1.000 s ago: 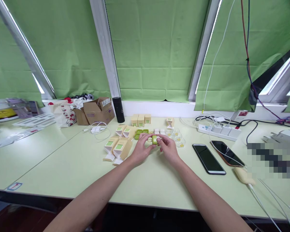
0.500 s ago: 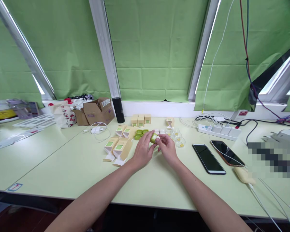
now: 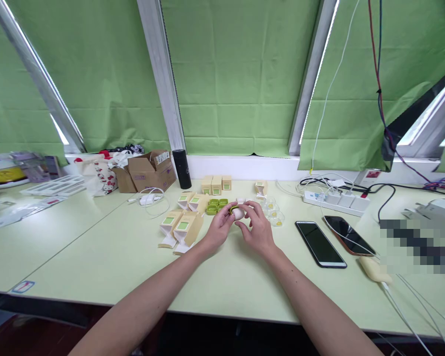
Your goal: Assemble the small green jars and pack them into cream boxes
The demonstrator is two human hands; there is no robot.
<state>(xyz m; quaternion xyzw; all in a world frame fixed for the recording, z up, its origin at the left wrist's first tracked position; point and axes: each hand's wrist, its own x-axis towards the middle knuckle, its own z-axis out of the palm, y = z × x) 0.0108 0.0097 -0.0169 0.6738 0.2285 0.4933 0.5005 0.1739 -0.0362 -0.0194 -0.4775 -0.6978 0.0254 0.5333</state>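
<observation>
Green-rimmed small jar (image 3: 237,213), half hidden between left hand (image 3: 218,230), right hand (image 3: 258,231)

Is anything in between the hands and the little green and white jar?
No. Both hands already touch the jar: the left hand grips its left side, and the right hand has fingertips on its right side. Nothing visible lies between them.

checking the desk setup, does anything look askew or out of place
One green blind at the right window hangs crooked, its lower corner pulled up, with cables dangling across it. The small cartons left of the hands lie tipped over with their flaps open.
</observation>
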